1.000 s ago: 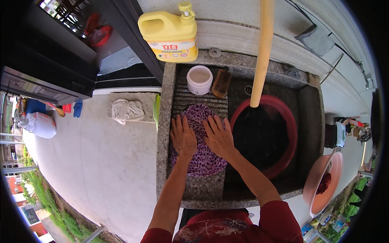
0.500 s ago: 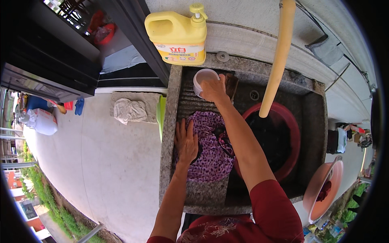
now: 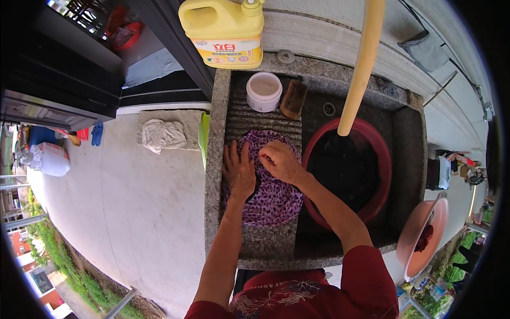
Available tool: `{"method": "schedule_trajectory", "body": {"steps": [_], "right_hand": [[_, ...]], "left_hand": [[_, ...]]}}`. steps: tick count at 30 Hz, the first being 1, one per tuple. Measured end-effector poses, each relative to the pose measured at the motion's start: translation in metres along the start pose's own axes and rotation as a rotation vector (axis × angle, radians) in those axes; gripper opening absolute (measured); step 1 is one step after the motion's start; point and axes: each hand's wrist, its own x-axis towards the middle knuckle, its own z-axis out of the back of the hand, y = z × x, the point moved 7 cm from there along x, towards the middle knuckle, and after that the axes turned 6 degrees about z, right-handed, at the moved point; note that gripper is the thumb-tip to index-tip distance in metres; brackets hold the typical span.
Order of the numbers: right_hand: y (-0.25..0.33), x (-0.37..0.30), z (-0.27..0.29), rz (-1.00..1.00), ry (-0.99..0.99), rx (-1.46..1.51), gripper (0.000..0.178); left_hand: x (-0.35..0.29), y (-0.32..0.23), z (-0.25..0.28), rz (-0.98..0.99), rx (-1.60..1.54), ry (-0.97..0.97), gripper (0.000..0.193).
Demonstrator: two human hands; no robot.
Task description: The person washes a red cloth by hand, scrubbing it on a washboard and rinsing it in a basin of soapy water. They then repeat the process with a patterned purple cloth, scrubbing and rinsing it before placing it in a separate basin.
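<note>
A purple leopard-print garment (image 3: 276, 201) lies bunched on the ribbed stone washboard (image 3: 260, 242) of the sink. My left hand (image 3: 240, 176) rests flat on its left edge, fingers stretched out, partly on the stone. Over the garment's upper part is my right hand (image 3: 285, 164), its fingers curled together in a pinch. What those fingertips hold, if anything, is too small to tell. Beyond the garment stands a round white tub (image 3: 263, 102) without a lid, pale stuff inside. Next to it lies a wooden scrubbing brush (image 3: 294, 99).
In the basin, a red tub (image 3: 387, 159) holds dark water or cloth under a yellow pipe (image 3: 362, 69). A yellow pump jug (image 3: 228, 45) stands behind the washboard. A pink basin (image 3: 411, 236) with dark red cloth is at the right; a cloth (image 3: 163, 135) lies on the left.
My right hand has left the white tub and come back over the garment, fingers pinched. The brush is now uncovered. My left hand stays on the garment; the view has shifted slightly.
</note>
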Motion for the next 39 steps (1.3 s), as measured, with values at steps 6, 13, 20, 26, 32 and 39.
{"method": "schedule_trajectory", "body": {"steps": [6, 13, 20, 26, 32, 39], "right_hand": [[0.087, -0.086, -0.009, 0.157, 0.142, -0.511, 0.026], [0.061, -0.048, -0.009, 0.155, 0.113, -0.531, 0.025], [0.066, -0.073, -0.025, 0.081, 0.241, -0.488, 0.054], [0.038, -0.082, 0.037, -0.008, 0.059, -0.208, 0.042], [-0.115, 0.036, 0.084, -0.761, -0.350, -0.415, 0.061], [-0.141, 0.062, 0.071, -1.003, -0.011, -0.513, 0.076]], "left_hand": [[0.000, 0.003, -0.001, 0.009, 0.040, 0.013, 0.050], [0.000, 0.004, -0.004, 0.036, 0.045, 0.068, 0.045], [0.003, 0.004, -0.001, 0.053, 0.014, 0.078, 0.046], [0.001, 0.002, 0.003, 0.059, 0.009, 0.053, 0.046], [0.003, -0.002, 0.003, 0.102, -0.045, 0.075, 0.051], [-0.004, -0.004, 0.013, 0.011, -0.083, -0.060, 0.051]]}}
